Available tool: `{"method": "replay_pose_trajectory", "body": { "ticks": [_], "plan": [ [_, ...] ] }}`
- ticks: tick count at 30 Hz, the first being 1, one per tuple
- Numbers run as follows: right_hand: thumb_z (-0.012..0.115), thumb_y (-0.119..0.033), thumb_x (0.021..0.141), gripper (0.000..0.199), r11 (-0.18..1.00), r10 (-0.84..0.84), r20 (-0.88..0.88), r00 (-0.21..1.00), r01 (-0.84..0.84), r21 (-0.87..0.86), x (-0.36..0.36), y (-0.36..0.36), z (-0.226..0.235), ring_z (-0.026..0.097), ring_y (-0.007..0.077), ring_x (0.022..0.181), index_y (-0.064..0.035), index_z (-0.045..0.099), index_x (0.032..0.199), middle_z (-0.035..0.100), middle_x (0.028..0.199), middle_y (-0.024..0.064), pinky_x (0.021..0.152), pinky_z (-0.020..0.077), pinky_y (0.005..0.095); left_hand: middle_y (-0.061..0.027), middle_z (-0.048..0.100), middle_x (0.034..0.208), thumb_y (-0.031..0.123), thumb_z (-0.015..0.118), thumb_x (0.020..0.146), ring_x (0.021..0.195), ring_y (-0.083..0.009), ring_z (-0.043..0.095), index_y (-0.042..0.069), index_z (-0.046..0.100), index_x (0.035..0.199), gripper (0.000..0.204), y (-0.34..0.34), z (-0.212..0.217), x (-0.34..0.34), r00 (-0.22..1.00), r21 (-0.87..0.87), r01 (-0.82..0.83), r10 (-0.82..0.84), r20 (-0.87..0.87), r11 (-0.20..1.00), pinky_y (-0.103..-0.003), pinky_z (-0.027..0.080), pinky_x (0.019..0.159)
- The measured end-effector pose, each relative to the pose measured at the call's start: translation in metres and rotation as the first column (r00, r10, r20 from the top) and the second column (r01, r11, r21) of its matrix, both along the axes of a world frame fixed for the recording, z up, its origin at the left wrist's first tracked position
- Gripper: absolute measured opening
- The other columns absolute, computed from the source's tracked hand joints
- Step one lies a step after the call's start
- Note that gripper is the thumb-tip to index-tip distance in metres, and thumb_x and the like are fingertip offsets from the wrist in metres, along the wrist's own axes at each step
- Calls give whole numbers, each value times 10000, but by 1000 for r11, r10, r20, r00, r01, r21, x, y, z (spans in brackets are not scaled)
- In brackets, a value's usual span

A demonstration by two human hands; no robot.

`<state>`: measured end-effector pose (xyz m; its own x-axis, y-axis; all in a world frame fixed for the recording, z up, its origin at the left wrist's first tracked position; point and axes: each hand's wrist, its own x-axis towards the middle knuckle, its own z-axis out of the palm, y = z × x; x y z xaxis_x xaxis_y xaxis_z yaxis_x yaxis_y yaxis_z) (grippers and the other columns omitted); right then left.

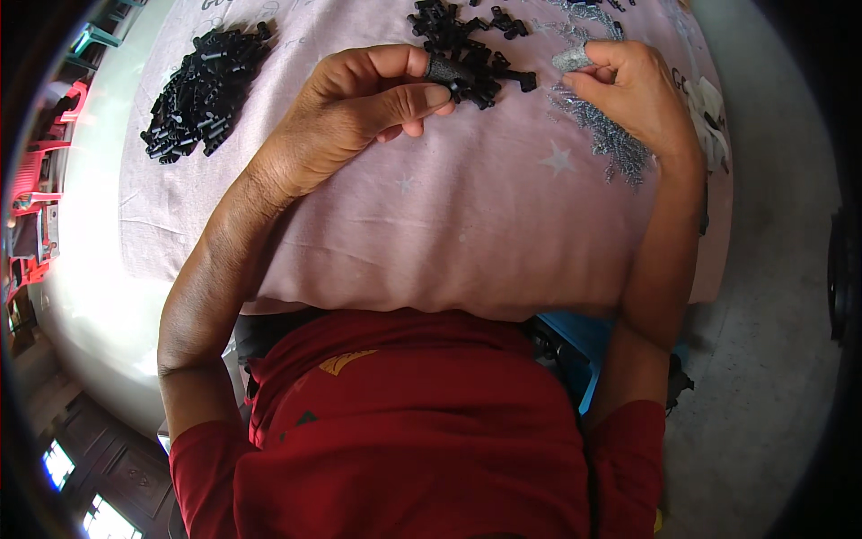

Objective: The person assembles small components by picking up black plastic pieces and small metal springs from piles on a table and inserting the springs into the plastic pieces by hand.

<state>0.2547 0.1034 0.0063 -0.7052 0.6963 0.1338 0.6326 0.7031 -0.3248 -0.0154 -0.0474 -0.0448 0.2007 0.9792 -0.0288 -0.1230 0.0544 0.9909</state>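
just beyond left hand (pixel 346 110), black parts (pixel 444 29)

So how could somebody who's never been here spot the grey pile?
Start with the pink cloth and find its right side. There, partly hidden by the right hand, a long grey pile spreads out. Its pieces look thin and wiry, while the left heap and middle heap are black and chunkier.
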Motion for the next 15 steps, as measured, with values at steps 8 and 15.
{"method": "replay_pose_trajectory", "body": {
  "ticks": [8,15],
  "plan": [
    [709,-122,802,316,995,67,-20,998,-68,-73,-4,4,-13,369,117,539,12,442,699,410,562,102,514,365,350,-60,731,1012,160,675,974,797,-29,599,81,683,1056,114,0,-2,0,1000,6,-10,10,8,1000,-181,498,786],
    [676,-106,863,347,980,48,-92,995,-64,-188,10,18,-13,324,41,575,-15,398,677,331,589,-28,493,288,298,-46,733,1011,164,676,973,817,-29,604,88,696,1073,126,0,-6,0,1000,6,-21,21,23,1000,-177,492,782]
  ]
}}
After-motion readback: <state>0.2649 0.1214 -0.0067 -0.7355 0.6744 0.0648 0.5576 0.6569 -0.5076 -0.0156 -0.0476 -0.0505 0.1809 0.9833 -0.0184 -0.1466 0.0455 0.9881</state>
